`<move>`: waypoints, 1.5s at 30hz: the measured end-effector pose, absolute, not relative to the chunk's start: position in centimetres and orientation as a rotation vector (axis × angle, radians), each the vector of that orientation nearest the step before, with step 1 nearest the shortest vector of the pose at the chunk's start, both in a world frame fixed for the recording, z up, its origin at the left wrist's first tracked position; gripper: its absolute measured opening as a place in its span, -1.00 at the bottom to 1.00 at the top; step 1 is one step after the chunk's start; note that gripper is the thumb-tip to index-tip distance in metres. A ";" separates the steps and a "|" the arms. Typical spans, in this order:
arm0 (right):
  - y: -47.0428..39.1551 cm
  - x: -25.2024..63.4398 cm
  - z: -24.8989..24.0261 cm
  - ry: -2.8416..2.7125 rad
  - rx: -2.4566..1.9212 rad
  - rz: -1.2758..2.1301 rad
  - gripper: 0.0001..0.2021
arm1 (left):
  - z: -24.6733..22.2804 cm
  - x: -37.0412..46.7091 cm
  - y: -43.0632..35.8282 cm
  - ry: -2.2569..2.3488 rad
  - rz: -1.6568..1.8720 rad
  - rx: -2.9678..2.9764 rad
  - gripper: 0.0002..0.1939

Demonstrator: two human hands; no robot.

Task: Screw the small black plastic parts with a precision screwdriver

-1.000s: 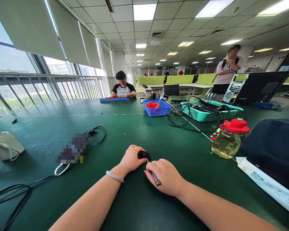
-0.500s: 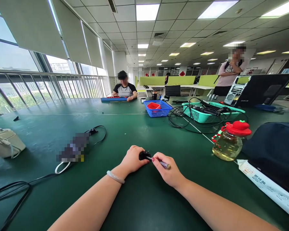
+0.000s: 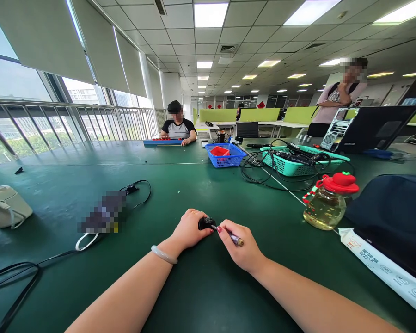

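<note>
My left hand (image 3: 191, 229) rests on the green table with its fingers closed round a small black part (image 3: 205, 224). The part is half hidden by the fingers, and its exact kind cannot be made out. My right hand (image 3: 241, 245) pinches a slim screwdriver (image 3: 236, 239) with a thin metal shaft and a gold-toned end. Its shaft slants to the left, and the tip meets or lies right at the black part. Both hands are close together, fingertips almost touching.
Left lie a blurred dark device (image 3: 106, 212) with a cable and a beige bag (image 3: 7, 206). Ahead are a blue basket (image 3: 225, 159) and a green basket (image 3: 291, 169) of black cables. A red-lidded bottle (image 3: 327, 208), dark cap (image 3: 395, 203) and white packet (image 3: 381, 266) lie right. Two people are beyond.
The whole view has shifted slightly. Both hands keep their grips at the black part with little visible movement. The standing person at the right has moved a little to the right.
</note>
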State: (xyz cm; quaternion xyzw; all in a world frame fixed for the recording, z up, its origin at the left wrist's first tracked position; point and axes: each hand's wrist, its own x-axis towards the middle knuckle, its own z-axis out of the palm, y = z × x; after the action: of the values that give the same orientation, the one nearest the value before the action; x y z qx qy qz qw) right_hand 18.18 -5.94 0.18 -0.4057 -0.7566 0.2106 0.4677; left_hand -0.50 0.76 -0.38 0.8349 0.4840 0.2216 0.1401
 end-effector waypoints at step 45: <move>-6.4 18.1 0.6 -2.021 -0.982 0.220 -0.72 | -0.3 -0.4 0.8 1.374 0.617 2.454 -0.69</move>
State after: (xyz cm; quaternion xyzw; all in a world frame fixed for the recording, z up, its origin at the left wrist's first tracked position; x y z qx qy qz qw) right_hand 18.06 -6.44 0.59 -0.3930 -0.8092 0.0883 0.4277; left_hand -0.37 0.76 -0.35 0.8450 0.4731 0.2126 0.1305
